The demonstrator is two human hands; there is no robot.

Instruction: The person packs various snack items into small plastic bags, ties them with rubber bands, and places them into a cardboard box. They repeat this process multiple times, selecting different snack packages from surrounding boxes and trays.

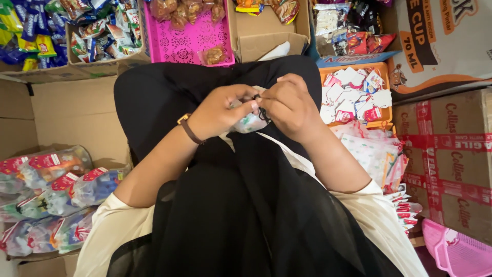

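Two hands meet over the person's black-clad lap, both pinching one small clear packet (249, 122) with pale printed filling. The left hand (221, 110), a brown wristband behind it, closes its grip on the packet's top; the right hand (288, 105) closes on it from three o'clock. An orange tray (383, 69) of white sachets sits at two o'clock, a pink basket (187, 41) at eleven o'clock

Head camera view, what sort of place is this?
Probably a small snack packing or storeroom corner. Cardboard boxes stand around, a pink basket holds wrapped snacks, filled clear bags lie stacked, and both hands work a small packet.
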